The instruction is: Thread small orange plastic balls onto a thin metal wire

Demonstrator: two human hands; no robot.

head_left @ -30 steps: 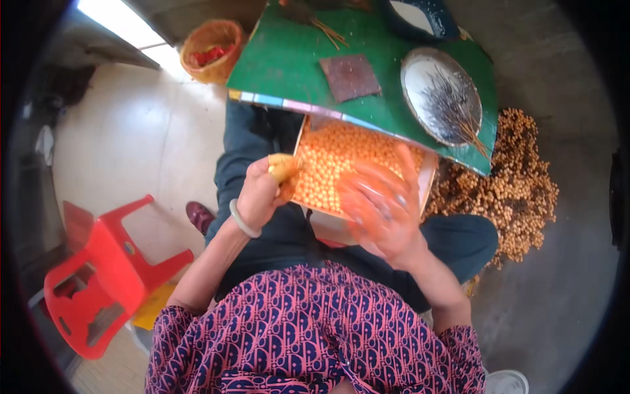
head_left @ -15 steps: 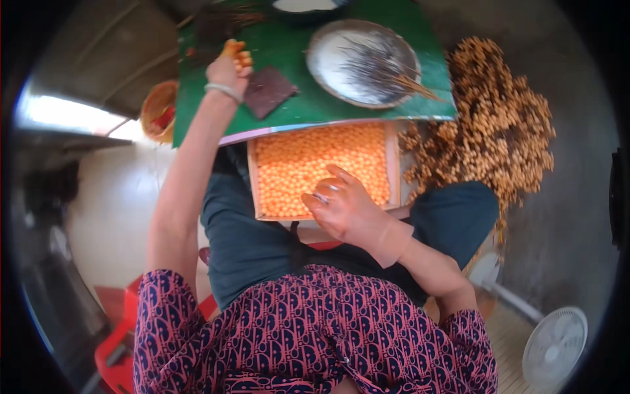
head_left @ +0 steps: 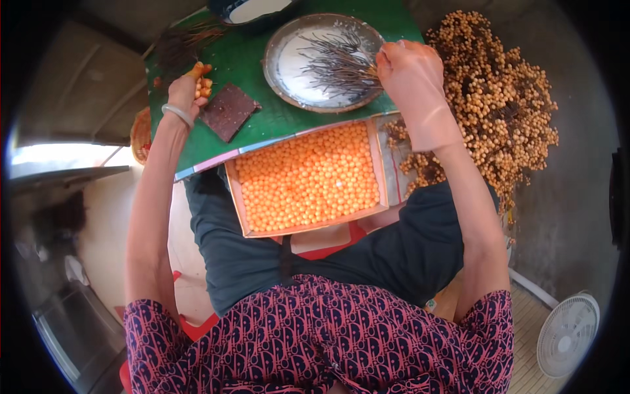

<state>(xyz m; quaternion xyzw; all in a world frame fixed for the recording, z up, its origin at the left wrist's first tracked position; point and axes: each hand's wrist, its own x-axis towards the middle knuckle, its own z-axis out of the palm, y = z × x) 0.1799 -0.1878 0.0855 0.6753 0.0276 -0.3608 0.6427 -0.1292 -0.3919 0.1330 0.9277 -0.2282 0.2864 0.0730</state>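
Note:
My right hand (head_left: pixel 413 72), in a thin translucent glove, is closed on the handle end of a bundle of dark thin twigs (head_left: pixel 335 65). The twigs lie across a round bowl (head_left: pixel 279 85) with a white paste or liquid in it. My left hand (head_left: pixel 187 90), with orange-yellow coverings on the fingertips and a pale bangle at the wrist, is curled closed over the green table (head_left: pixel 275 121). Whether it holds something small is hidden. Beside it lies a dark brown square slab (head_left: pixel 230 111). A shallow box (head_left: pixel 382 164) full of small orange balls sits between my knees.
A big heap of stems bearing tan balls (head_left: pixel 492 111) stands at the right. More dark twigs (head_left: pixel 184 49) lie at the far left of the table, near a dark bowl (head_left: pixel 249 12) with white contents. A wicker basket (head_left: pixel 140 138) and a white fan (head_left: pixel 567 335) are on either side.
My right hand has moved from above the orange balls up to the twigs in the bowl and closed on them. The left hand stays near the slab. The whole view has shifted slightly.

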